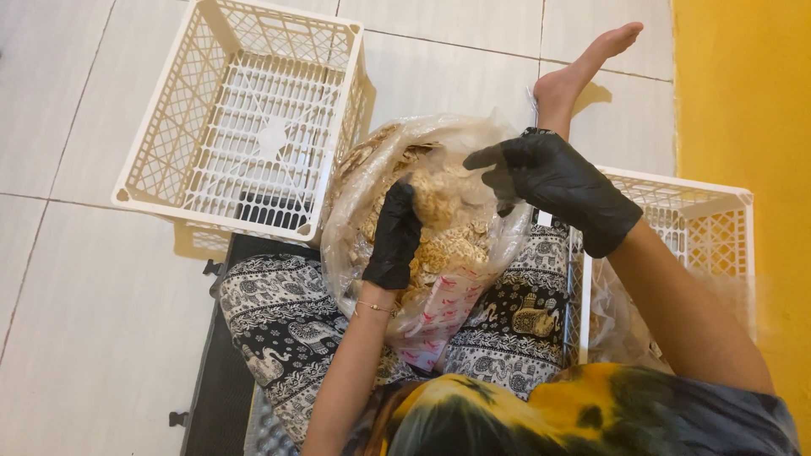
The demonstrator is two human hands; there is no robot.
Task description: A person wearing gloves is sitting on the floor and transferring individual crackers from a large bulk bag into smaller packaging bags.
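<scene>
Plastic bag (460,287) of chips, left hand (394,241) grip unclear inside, right hand (557,186) spread above

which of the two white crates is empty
The white crate at upper left: its lattice floor shows bare. The crate on the right holds clear plastic.

Large clear plastic bag (422,211) of pale dried pieces on the lap, red-and-white printed packets (439,312) beneath

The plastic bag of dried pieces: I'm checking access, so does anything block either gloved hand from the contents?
Nothing visible does. The plastic bag is open at the top; the left hand is already inside among the dried pieces, and the right hand hovers over the opening.
</scene>
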